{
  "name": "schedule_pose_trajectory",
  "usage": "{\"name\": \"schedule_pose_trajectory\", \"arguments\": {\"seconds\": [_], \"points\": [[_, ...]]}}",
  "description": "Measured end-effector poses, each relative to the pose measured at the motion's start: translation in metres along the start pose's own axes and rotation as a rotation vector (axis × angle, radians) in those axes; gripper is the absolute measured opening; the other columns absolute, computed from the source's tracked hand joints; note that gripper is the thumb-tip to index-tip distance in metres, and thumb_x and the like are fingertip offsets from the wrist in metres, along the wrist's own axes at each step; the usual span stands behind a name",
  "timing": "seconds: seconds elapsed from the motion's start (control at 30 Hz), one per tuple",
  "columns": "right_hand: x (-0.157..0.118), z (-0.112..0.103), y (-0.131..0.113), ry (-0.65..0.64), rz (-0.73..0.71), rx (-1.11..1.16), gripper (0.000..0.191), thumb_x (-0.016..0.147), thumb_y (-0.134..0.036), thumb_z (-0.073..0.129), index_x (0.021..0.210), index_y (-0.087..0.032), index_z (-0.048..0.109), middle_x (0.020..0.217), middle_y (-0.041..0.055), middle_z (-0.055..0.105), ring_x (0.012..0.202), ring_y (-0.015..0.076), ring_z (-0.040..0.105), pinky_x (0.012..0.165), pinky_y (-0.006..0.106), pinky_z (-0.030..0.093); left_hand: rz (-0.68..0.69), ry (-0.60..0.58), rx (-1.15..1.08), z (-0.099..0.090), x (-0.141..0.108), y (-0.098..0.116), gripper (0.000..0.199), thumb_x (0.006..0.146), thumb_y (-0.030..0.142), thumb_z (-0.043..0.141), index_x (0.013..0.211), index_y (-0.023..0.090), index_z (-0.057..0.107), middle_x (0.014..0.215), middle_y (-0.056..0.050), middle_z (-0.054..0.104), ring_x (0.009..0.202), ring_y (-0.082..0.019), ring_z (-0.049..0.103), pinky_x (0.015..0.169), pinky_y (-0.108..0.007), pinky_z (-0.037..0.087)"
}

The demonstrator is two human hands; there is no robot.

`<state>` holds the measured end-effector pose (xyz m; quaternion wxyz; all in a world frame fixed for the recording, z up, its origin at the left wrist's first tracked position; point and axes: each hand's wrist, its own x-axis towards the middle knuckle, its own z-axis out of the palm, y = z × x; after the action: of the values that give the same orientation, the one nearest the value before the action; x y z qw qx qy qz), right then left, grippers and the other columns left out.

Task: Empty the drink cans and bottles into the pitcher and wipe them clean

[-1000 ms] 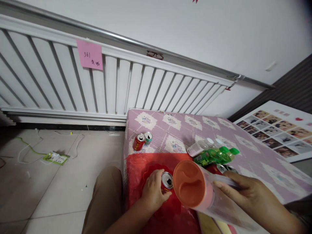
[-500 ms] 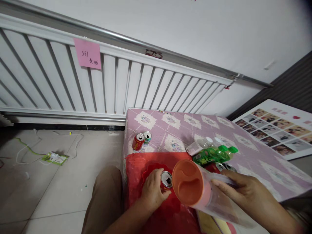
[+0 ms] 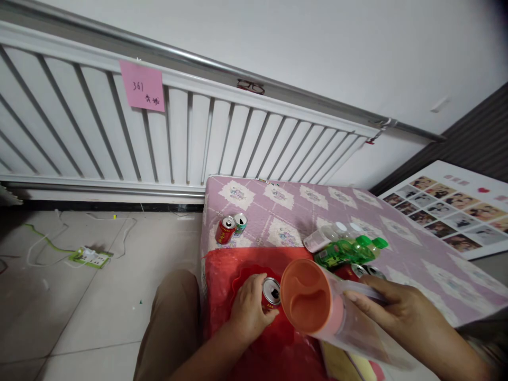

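My left hand (image 3: 253, 306) is wrapped round a red drink can (image 3: 271, 292) with an open top, above a red scalloped tray (image 3: 237, 281). In my right hand (image 3: 405, 312) is the handle of a clear plastic pitcher (image 3: 353, 333) with an orange lid (image 3: 305, 297). The pitcher is tilted on its side, and its lid end is close beside the can's rim. Whether any liquid passes between them I cannot tell. The tray lies on a red plastic sheet (image 3: 222, 260), partly hidden by my left hand and the pitcher.
Another red can (image 3: 226, 230) and a green can (image 3: 240, 224) stand on the patterned bed cover (image 3: 278, 197). Several bottles (image 3: 345, 247) lie at the right, with more cans (image 3: 353, 272) beside them. A radiator (image 3: 222, 137) runs along the wall. A power strip (image 3: 90, 257) lies on the floor.
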<state>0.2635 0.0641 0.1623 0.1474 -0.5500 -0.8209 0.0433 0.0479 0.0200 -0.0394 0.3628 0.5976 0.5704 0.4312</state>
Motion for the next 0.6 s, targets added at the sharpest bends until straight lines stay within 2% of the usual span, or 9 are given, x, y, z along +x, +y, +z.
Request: {"name": "schedule_pose_trajectory", "arguments": {"seconds": [0.13, 0.37, 0.6], "points": [[0.003, -0.006, -0.004, -0.038, 0.007, 0.011, 0.042, 0.079, -0.06, 0.056, 0.06, -0.024, 0.067, 0.064, 0.0021, 0.076, 0.047, 0.0211, 0.066, 0.038, 0.027, 0.047, 0.005, 0.006, -0.007, 0.0, 0.0, 0.0, 0.075, 0.065, 0.017, 0.078, 0.134, 0.016, 0.049, 0.134, -0.015, 0.058, 0.128, -0.033, 0.052, 0.111, -0.05, 0.042], [0.002, -0.007, -0.005, -0.043, 0.002, 0.003, 0.042, 0.079, -0.06, 0.056, 0.064, -0.024, 0.069, 0.07, 0.0021, 0.078, 0.051, 0.0212, 0.068, 0.039, 0.026, 0.047, 0.017, 0.009, 0.012, 0.002, -0.001, -0.002, 0.073, 0.067, 0.02, 0.077, 0.134, 0.015, 0.048, 0.135, -0.016, 0.058, 0.128, -0.033, 0.053, 0.11, -0.05, 0.043], [0.0, -0.002, 0.005, -0.022, -0.028, -0.038, 0.041, 0.083, -0.06, 0.055, 0.076, -0.024, 0.073, 0.073, 0.0011, 0.078, 0.054, 0.0204, 0.069, 0.043, 0.025, 0.049, 0.027, 0.009, 0.015, 0.001, 0.0, -0.003, 0.073, 0.068, 0.021, 0.076, 0.135, 0.016, 0.047, 0.135, -0.016, 0.057, 0.129, -0.032, 0.051, 0.111, -0.051, 0.042]]}}
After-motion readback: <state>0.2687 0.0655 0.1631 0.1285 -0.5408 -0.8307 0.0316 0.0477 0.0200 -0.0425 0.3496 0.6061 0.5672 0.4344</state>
